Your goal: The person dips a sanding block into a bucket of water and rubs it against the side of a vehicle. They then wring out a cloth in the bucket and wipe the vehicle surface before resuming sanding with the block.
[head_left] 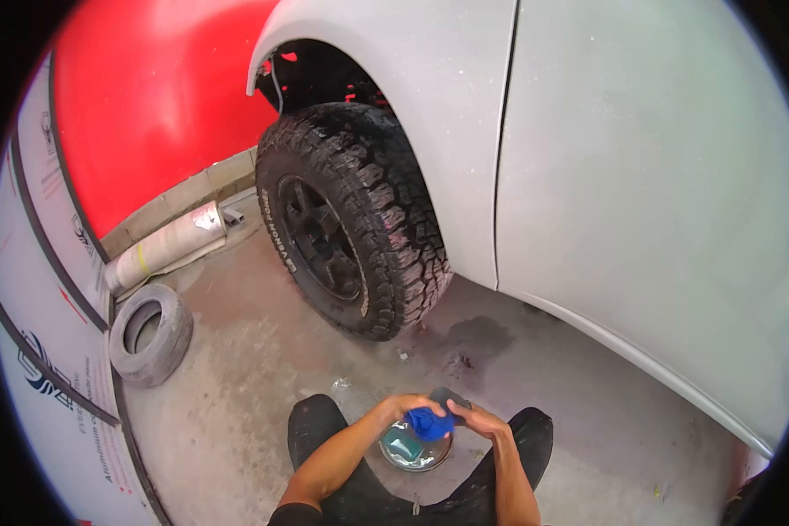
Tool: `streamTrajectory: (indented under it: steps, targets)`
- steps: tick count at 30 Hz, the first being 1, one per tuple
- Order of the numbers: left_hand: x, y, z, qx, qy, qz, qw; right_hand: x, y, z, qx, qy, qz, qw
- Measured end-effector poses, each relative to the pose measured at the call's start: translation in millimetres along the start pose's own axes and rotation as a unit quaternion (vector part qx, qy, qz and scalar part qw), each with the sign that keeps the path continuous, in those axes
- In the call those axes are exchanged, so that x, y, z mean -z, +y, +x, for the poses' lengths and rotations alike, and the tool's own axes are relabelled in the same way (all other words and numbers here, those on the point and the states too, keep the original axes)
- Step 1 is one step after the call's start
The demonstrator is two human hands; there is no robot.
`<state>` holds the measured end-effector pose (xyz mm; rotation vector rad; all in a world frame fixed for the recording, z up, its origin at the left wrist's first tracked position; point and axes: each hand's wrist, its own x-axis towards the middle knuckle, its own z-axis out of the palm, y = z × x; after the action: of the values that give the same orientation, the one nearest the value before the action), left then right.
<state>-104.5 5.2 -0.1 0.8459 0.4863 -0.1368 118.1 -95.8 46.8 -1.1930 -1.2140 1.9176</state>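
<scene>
Both hands are close together over a round clear basin (434,462) of liquid between my knees. My left hand (403,407) is closed on a bunched blue cloth (430,424). My right hand (480,421) grips a dark grey flat piece (448,400), which looks like sandpaper or a sanding pad, right beside the cloth; its fingertips are partly hidden. A teal item (402,444) shows in the basin, under the cloth.
In front stands a vehicle with a pale grey door (640,158) and fender (438,79), and a chunky black tyre (386,219). A loose tyre (152,335) and a wrapped roll (167,245) lie left by printed panels (53,394). A wet patch (478,342) darkens the concrete.
</scene>
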Motion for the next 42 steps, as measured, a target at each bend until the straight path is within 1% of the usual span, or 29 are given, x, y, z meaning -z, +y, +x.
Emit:
streamTrajectory:
  steps: [1, 2, 5, 6, 7, 8, 9, 10, 11, 13, 15, 17, 18, 20, 23, 26, 27, 28, 31, 33, 35, 37, 38, 39, 40, 41, 42]
  targets:
    - [-14.5, -2.4, -8.3, 0.005, -0.012, 0.021, 1.0, 3.0, 5.7, -0.1, -0.017, -0.004, -0.032, 0.999]
    - [-23.9, 0.0, -18.9, -0.011, 0.009, 0.105, 0.994, 10.0, 9.9, -2.3, 0.011, 0.008, -0.017, 1.0]
    - [6.2, -9.9, -18.3, -0.064, -0.035, 0.251, 0.965, 18.1, 5.8, -16.7, 0.086, 0.057, 0.037, 0.994]
    - [27.2, -16.7, -16.2, -0.094, 0.011, 0.327, 0.94, 10.5, -17.9, -29.1, 0.107, 0.077, 0.058, 0.99]
    - [48.5, -23.9, -16.7, -0.057, 0.098, 0.398, 0.91, 5.4, -29.9, -36.8, 0.13, 0.098, 0.078, 0.984]
    - [56.7, -18.3, -23.4, -0.019, 0.185, 0.465, 0.866, 10.1, -20.7, -29.4, 0.118, 0.15, 0.03, 0.981]
    - [49.7, -9.9, -33.8, 0.007, 0.237, 0.472, 0.849, 17.9, -2.2, -15.0, 0.102, 0.148, -0.125, 0.976]
    - [42.2, -1.4, -45.8, 0.03, 0.291, 0.479, 0.828, 23.9, 15.0, 0.7, 0.087, 0.141, -0.281, 0.945]
    - [35.6, 5.5, -55.6, 0.05, 0.346, 0.483, 0.803, 27.6, 28.7, 10.8, 0.072, 0.128, -0.432, 0.89]
    - [37.7, 5.8, -61.1, 0.048, 0.359, 0.488, 0.794, -12.0, 50.8, 35.9, 0.041, 0.12, -0.522, 0.844]
    - [37.4, 4.9, -64.0, 0.043, 0.36, 0.508, 0.782, -31.2, 84.0, 76.0, -0.031, 0.021, -0.573, 0.819]
    - [33.9, 1.5, -66.9, 0.038, 0.349, 0.541, 0.764, -61.8, 84.8, 100.2, -0.155, -0.054, -0.625, 0.763]
    - [35.0, -3.7, -65.3, 0.043, 0.353, 0.546, 0.759, -65.5, 101.6, 111.2, -0.172, -0.055, -0.623, 0.761]
    - [41.2, -7.9, -61.4, 0.051, 0.355, 0.564, 0.744, -53.4, 159.4, 145.2, -0.205, -0.047, -0.615, 0.76]
    - [22.9, 3.9, -72.9, 0.076, 0.362, 0.534, 0.761, -41.3, 222.0, 162.3, -0.241, -0.022, -0.598, 0.765]
    - [27.1, 5.0, -76.8, 0.041, 0.377, 0.535, 0.755, -0.1, 396.9, 205.7, -0.228, 0.018, -0.572, 0.788]
    - [29.5, 6.7, -78.8, 0.043, 0.378, 0.535, 0.754, -3.4, 380.4, 196.0, -0.226, 0.04, -0.575, 0.785]
    - [33.5, 8.3, -78.9, 0.045, 0.378, 0.535, 0.754, -17.6, 328.9, 178.9, -0.209, 0.064, -0.583, 0.782]
    - [42.5, 16.5, -80.1, 0.06, 0.381, 0.536, 0.751, -48.6, 218.2, 139.0, -0.128, 0.108, -0.598, 0.783]
    - [47.7, 20.6, -76.3, 0.06, 0.379, 0.534, 0.753, -63.0, 114.0, 103.8, -0.09, 0.096, -0.593, 0.794]
    - [53.3, 27.4, -75.2, 0.049, 0.375, 0.532, 0.758, -65.5, 29.8, 83.7, -0.037, 0.158, -0.526, 0.835]
    - [62.0, 27.5, -64.5, 0.049, 0.371, 0.515, 0.771, -77.6, -79.5, 58.4, 0.093, 0.224, -0.53, 0.813]
    - [63.1, 28.2, -57.5, 0.049, 0.369, 0.506, 0.778, -80.5, -126.5, 51.6, 0.157, 0.265, -0.559, 0.77]
    - [61.0, 32.2, -52.2, 0.051, 0.356, 0.517, 0.777, -86.8, -185.0, 38.8, 0.251, 0.272, -0.594, 0.714]
    - [58.6, 35.4, -48.3, 0.056, 0.343, 0.528, 0.775, -88.6, -229.8, 33.1, 0.373, 0.312, -0.618, 0.617]
    - [57.1, 38.5, -45.3, 0.061, 0.331, 0.539, 0.772, -103.7, -283.0, 19.1, 0.346, 0.332, -0.619, 0.622]
    - [59.8, 36.8, -38.3, 0.058, 0.324, 0.548, 0.769, -107.4, -322.6, 15.9, 0.384, 0.367, -0.662, 0.53]
